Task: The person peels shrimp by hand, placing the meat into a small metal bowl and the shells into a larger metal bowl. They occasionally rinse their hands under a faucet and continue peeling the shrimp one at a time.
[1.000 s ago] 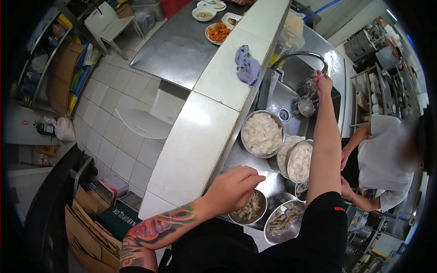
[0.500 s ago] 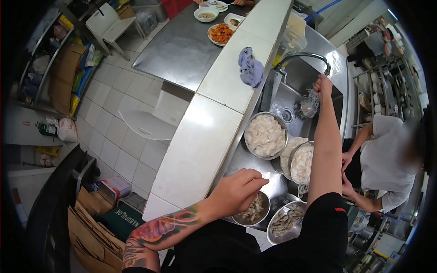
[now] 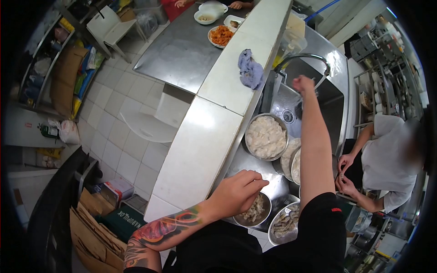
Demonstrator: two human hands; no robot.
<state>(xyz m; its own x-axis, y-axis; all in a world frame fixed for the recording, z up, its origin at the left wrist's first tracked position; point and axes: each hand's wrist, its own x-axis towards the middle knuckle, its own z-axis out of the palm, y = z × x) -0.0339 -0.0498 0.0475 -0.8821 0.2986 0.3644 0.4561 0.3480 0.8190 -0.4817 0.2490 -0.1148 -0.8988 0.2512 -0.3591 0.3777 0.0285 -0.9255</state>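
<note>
My left hand, at the end of a tattooed forearm, is closed with thumb and fingers together over a metal bowl of shrimp pieces or shells. Whatever it may pinch is hidden. My right hand is curled closed above the sink, left of the curved tap, with water running beside it. I cannot make out anything inside its fingers. Between my arms stands a metal bowl of pale peeled shrimp. A bowl of grey unpeeled shrimp sits near my body.
More bowls of pale shrimp are partly covered by my right forearm. A purple cloth lies on the white tiled ledge. To the right, a person in a white shirt works with both hands. Dishes of food stand on the far table.
My right hand has moved left, away from the tap's mouth, and the water stream now shows. My left hand has stayed in place. The person at the right has shifted their hands slightly.
</note>
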